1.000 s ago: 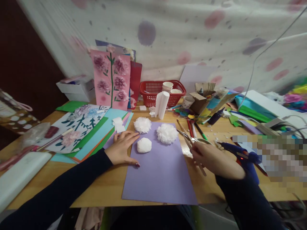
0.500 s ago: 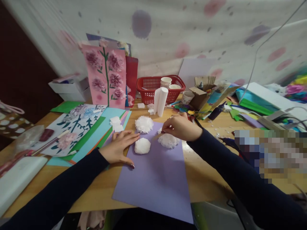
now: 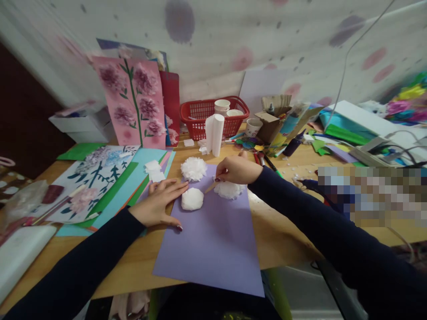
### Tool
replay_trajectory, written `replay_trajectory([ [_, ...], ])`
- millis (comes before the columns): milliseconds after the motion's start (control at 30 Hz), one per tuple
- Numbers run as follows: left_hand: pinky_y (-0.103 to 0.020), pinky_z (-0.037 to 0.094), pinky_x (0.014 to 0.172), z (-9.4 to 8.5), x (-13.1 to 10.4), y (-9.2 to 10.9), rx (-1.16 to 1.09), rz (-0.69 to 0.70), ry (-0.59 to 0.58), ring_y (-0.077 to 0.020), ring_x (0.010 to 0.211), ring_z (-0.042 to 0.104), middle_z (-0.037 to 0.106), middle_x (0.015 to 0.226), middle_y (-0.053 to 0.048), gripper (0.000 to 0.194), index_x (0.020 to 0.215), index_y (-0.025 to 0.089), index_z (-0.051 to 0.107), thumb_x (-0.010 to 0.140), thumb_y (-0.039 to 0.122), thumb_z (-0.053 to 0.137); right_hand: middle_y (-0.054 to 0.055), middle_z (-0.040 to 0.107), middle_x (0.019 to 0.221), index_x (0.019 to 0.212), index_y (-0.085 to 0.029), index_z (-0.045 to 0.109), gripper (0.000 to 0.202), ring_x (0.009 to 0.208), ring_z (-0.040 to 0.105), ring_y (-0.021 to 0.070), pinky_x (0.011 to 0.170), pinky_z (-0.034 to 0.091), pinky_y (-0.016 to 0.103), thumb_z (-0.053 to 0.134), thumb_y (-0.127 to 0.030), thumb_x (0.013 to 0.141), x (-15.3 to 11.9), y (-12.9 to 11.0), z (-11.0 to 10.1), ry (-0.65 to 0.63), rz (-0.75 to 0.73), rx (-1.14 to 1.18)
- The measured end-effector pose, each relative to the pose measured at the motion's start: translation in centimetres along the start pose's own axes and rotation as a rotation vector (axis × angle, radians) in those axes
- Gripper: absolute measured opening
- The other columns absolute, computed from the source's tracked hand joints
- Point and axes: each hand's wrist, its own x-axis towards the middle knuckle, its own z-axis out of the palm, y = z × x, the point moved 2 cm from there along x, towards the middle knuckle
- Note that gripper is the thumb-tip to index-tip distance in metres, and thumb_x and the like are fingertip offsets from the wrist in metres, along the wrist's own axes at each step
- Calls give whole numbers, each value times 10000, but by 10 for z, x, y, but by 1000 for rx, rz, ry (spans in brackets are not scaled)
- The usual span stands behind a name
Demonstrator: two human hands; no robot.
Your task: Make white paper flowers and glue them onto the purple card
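Note:
A purple sheet lies at the table's front edge. On it are a fluffy white paper flower, a flatter white paper piece nearer me, and a second fluffy flower to the right. My left hand rests with fingers spread on the sheet's left edge, its fingertips beside the flatter piece. Over the right flower, my right hand pinches a thin pale wooden stick, whose tip points down-left at the gap between the flatter piece and that flower.
Behind stand a white paper roll, a red basket with cups, and a pink flower picture. Colored sheets lie left. Pens, a cardboard box and a dark bottle are at the right.
The view has shifted, moving the scene slightly left. The stick in my right hand now shows clearly, its tip nearer the flatter white piece. My left hand stays spread on the sheet.

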Motion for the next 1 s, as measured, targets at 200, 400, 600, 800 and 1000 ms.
replay_trajectory([
  [200, -531, 240, 1010, 0, -1, 7, -31, -17, 53, -364, 1292, 344, 447, 1397, -157, 992, 1464, 291, 243, 654, 637, 699, 7, 723, 804, 780, -244, 746, 130, 786, 568, 156, 731, 192, 335, 618, -225, 778, 4, 1, 4, 13, 0, 13],
  [400, -488, 210, 1051, 6, 5, 35, 101, 71, 164, -307, 1356, 284, 289, 1527, -88, 527, 1463, 263, 268, 959, 384, 369, 9, 718, 778, 780, -229, 742, 99, 779, 570, 160, 757, 190, 351, 648, -258, 774, 4, 3, 4, 9, 3, 14],
  [600, -537, 89, 1092, 19, 9, 38, 176, 98, 128, -278, 1407, 213, 327, 1511, -66, 513, 1481, 231, 213, 970, 268, 253, 15, 718, 770, 772, -236, 748, 98, 779, 575, 172, 776, 200, 361, 659, -277, 768, 5, 2, 4, 26, -6, 1],
  [800, -562, 66, 1092, 25, 7, 35, 183, 86, 154, -276, 1415, 193, 294, 1526, -57, 514, 1485, 247, 184, 975, 272, 242, 15, 719, 761, 785, -238, 757, 104, 770, 574, 162, 737, 215, 335, 656, -252, 763, 6, 3, 3, 4, -5, 16],
  [1000, -586, 46, 1100, 23, 8, 38, 176, 85, 142, -294, 1404, 222, 319, 1515, -63, 511, 1480, 259, 216, 969, 254, 248, 19, 727, 800, 787, -220, 757, 139, 745, 566, 151, 689, 212, 320, 619, -206, 771, 4, -4, 2, -11, -38, 18],
])
